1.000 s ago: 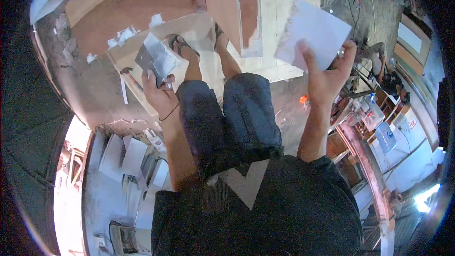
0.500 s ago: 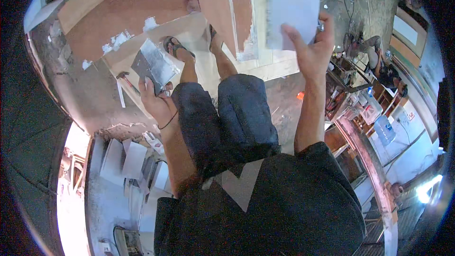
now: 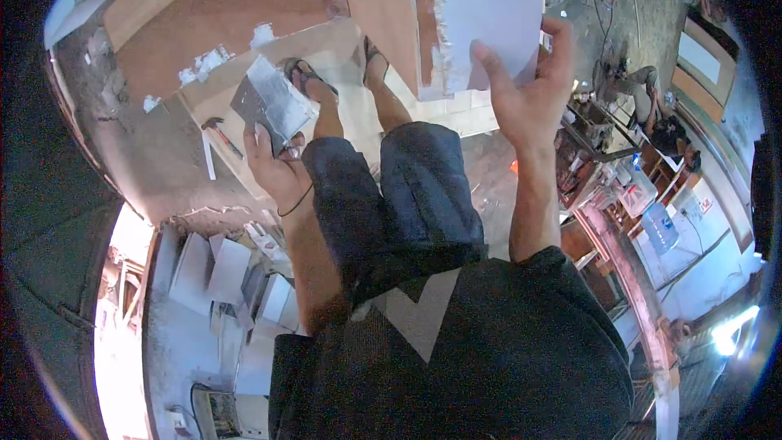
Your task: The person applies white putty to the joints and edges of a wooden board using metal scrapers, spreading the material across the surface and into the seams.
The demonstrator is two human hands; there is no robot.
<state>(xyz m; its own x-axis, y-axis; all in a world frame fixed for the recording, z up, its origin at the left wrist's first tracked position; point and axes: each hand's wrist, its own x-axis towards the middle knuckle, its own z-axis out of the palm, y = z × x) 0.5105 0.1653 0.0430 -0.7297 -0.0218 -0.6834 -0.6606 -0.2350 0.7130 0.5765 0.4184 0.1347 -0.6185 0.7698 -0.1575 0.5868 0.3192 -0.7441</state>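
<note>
While the person stands on wooden boards [image 3: 244,49], both hands are raised in front of the body, each holding one flat piece. The right hand [image 3: 525,94] sits at about 1 o'clock in the view. Its thumb lies across the near face of a white sheet [image 3: 489,20], and the fingers wrap round the sheet's right edge, so the sheet is pinched between thumb and fingers. The sheet is roughly square; its left edge is ragged and chipped. It is held up, well clear of the floor, in front of an upright reddish-brown panel [image 3: 391,8].

The left hand [image 3: 277,163] sits at about 10 o'clock. Its fingers are closed round the lower end of a grey tile [image 3: 273,106], which tilts up and to the right out of the grip. The tile's face is dull and mottled. A thin dark band [image 3: 295,202] circles the left wrist.

Between the two hands, at 12 o'clock, the person's legs in dark shorts [image 3: 399,187] run down to sandalled feet [image 3: 305,77] on a pale board. A hammer [image 3: 218,132] lies on the floor at 9 o'clock of the left hand, near it but apart. White scraps [image 3: 208,61] are scattered at 11 o'clock. Stacked pale sheets [image 3: 216,273] lie at 7 o'clock. A cluttered bench [image 3: 627,187] stands at 3 o'clock.
</note>
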